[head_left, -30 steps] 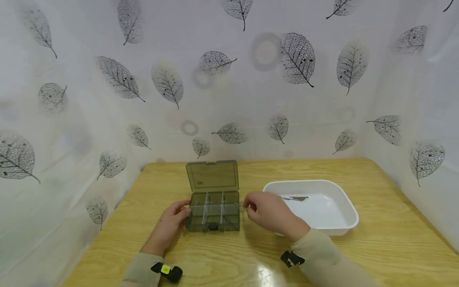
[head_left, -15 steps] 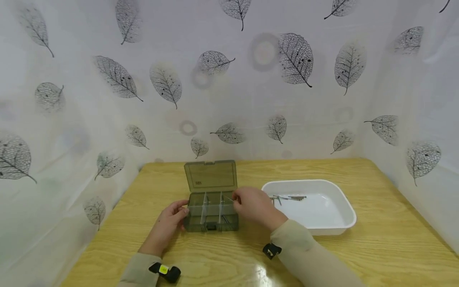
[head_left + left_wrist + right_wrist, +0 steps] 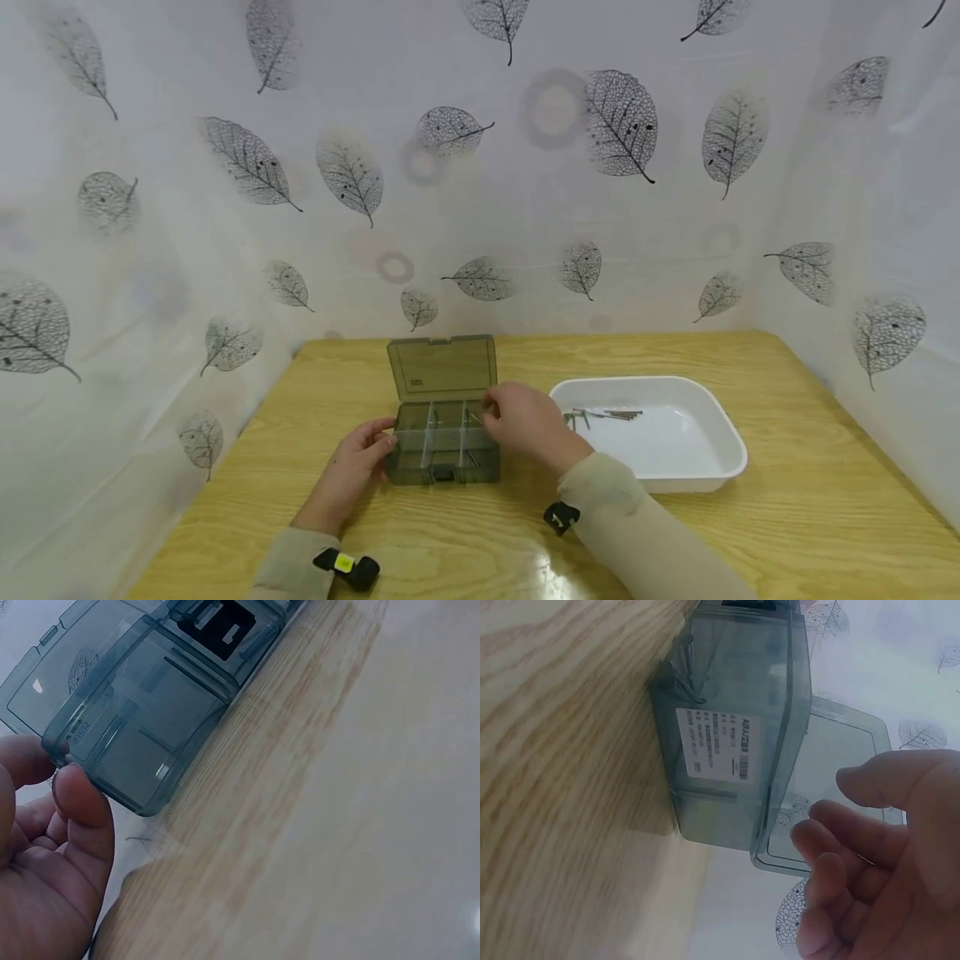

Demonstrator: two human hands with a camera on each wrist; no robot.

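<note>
R hand is over the back R corner of the box, thumb parted from the forefinger, other fingers loosely bent; the R wrist view shows nothing pinched. That's the change: 1 s ago it held a nail just outside the box's R side, half a sec ago it had that over the back R compt, and now a thin nail shows there by the fingertips (resting or mid-drop, can't tell). So the grip looks let go & that piece is prob. delivered. L hand hasn't shifted: pinches the box's L edge, thumb in front, finger behind, which prob. keeps it steady. Box sits upright on the bench, lid raised behind it, latch at front, white label on the R side. Front R compt has a few dark nails, tilted; smth. thin also shows in the back middle one, too small to ID. Farther R, apart from the box, is the white tray w/ more nails toward its back L, same layout as half a sec ago, so there's stock left. Leaf-print curtain hangs behind the bench.
</note>
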